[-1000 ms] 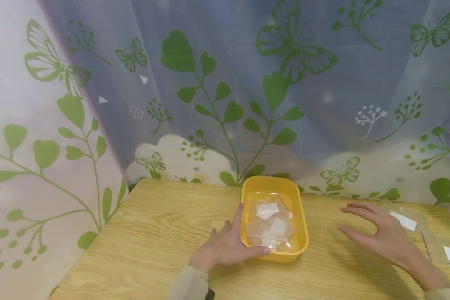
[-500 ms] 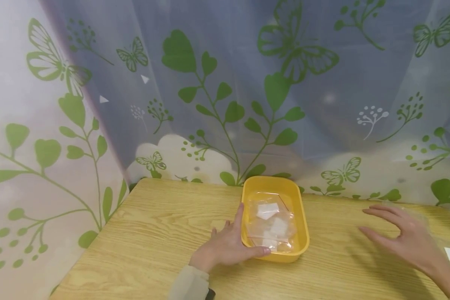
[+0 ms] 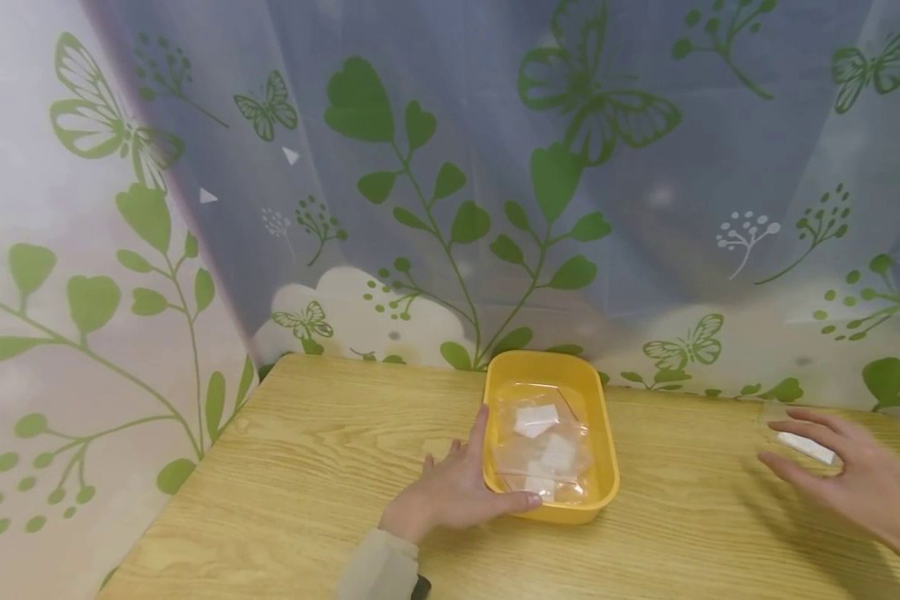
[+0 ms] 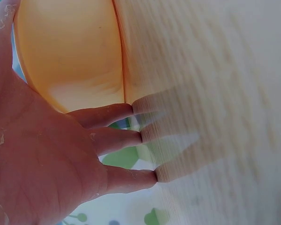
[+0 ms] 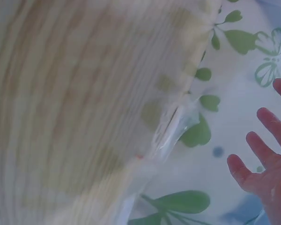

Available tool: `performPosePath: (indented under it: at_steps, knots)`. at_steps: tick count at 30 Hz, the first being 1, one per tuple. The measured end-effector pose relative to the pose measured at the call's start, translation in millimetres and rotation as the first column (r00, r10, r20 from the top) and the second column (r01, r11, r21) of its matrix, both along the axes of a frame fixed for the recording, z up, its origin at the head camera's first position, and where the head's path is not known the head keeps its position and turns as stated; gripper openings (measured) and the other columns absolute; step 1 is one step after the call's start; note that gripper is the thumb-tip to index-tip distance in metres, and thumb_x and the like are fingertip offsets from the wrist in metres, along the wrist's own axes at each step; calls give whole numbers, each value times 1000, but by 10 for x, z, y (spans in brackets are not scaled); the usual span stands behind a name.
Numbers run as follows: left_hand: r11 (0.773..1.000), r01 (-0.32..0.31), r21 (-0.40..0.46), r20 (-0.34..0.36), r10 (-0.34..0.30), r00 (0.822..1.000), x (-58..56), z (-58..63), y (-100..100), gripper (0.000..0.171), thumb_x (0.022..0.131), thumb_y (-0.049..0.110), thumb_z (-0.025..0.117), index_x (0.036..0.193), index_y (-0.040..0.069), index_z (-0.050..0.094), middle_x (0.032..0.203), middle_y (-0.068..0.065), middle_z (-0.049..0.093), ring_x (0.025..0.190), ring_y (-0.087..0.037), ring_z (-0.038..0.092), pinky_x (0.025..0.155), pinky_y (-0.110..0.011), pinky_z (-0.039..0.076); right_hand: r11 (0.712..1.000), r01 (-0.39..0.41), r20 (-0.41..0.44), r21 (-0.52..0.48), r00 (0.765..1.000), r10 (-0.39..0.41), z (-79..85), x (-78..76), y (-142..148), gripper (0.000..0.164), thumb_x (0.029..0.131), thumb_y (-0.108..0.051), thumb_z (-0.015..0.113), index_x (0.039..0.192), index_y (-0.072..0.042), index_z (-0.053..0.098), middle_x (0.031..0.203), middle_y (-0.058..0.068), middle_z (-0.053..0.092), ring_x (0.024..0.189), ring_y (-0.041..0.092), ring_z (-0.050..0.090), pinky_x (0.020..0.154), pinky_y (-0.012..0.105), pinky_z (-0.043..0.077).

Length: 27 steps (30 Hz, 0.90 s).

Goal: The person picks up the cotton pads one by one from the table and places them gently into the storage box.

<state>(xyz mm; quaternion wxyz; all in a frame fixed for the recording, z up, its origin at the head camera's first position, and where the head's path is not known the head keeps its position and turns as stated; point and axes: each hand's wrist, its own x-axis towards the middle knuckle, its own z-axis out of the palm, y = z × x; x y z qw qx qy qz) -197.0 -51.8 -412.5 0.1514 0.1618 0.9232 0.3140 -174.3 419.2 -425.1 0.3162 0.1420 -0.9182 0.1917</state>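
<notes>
A yellow plastic box [image 3: 543, 364] stands on the table, with several clear bags [image 3: 537, 421] holding white pieces lying inside. My left hand [image 3: 450, 497] rests against its near left corner, thumb over the near rim and index finger along the left side. In the left wrist view the other fingers of this hand [image 4: 47, 154] extend straight, their tips touching the table beside the box [image 4: 75, 51]. At the right, my right hand [image 3: 862, 487] hovers with fingers spread and nothing in them. Close to its fingertips lies a clear bag with a white piece [image 3: 806, 447].
The wood-grain table [image 3: 330, 425] runs up to a patterned curtain [image 3: 435, 167] at the back. Another patterned sheet [image 3: 67, 333] hangs on the left. In the right wrist view, clear plastic [image 5: 171, 131] lies by the table's edge.
My right hand has moved right, away from the box and over the bags on the table. My left hand and the box have stayed in place.
</notes>
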Motion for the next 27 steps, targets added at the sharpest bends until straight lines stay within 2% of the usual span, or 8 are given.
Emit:
performPosePath:
  at_steps: [3,4,6,10,14,19,24,27]
  knots:
    - [1000,-1,6,0,1,1000,1,-3,-1,132,76,83,65,164,27,-16,163,-23,37,153,-47,27,121,-74,11,998,61,86,-8,994,-60,-11,-4,64,44,80,-19,87,115,1,70,125,35,59,110,57,49,89,65,37]
    - [1000,-1,7,-1,1,1000,0,-5,0,132,76,83,65,164,27,-16,163,-23,37,153,-47,27,121,-74,11,996,85,124,-18,989,-82,-15,-5,80,44,83,-22,85,116,2,69,127,37,57,112,60,46,89,73,33]
    - [1000,-2,9,-2,2,1000,-2,-9,1,132,76,83,65,164,28,-16,163,-22,37,153,-47,27,121,-74,11,992,123,166,-27,979,-117,-31,-22,123,47,86,-26,82,118,5,67,129,40,55,114,64,43,93,79,29]
    - [1000,-1,4,-4,1,1000,-4,-12,3,131,76,84,64,164,28,-15,162,-21,40,153,-47,28,121,-74,12,987,159,169,-27,974,-152,-65,-66,203,51,85,-28,83,116,9,67,127,42,54,113,63,44,95,79,30]
    - [1000,-1,-2,-3,1,1000,-1,-9,3,131,76,84,65,164,27,-15,161,-20,42,153,-46,28,121,-75,13,986,166,140,10,976,-165,-94,-116,300,52,83,-29,84,115,9,67,123,42,56,108,61,48,85,74,36]
    - [1000,-4,-10,-5,4,1000,-1,-7,4,131,76,84,64,165,26,-14,160,-20,43,153,-46,29,121,-74,13,987,154,126,45,979,-159,-104,-187,428,54,82,-30,85,117,7,67,121,41,60,104,60,52,81,70,39]
    - [1000,-5,-13,-5,4,1000,-2,-6,2,131,76,85,64,165,27,-14,160,-19,43,154,-45,28,121,-74,13,983,166,237,84,954,-182,-100,-255,541,62,87,-38,80,126,7,63,124,44,57,103,66,51,76,71,42]
    - [1000,-4,-12,-1,4,1000,2,-2,-1,131,76,85,64,165,27,-14,160,-18,44,154,-45,27,121,-74,13,977,166,319,132,926,-201,-94,-288,605,68,89,-44,77,129,8,60,126,48,53,97,68,53,64,63,47]
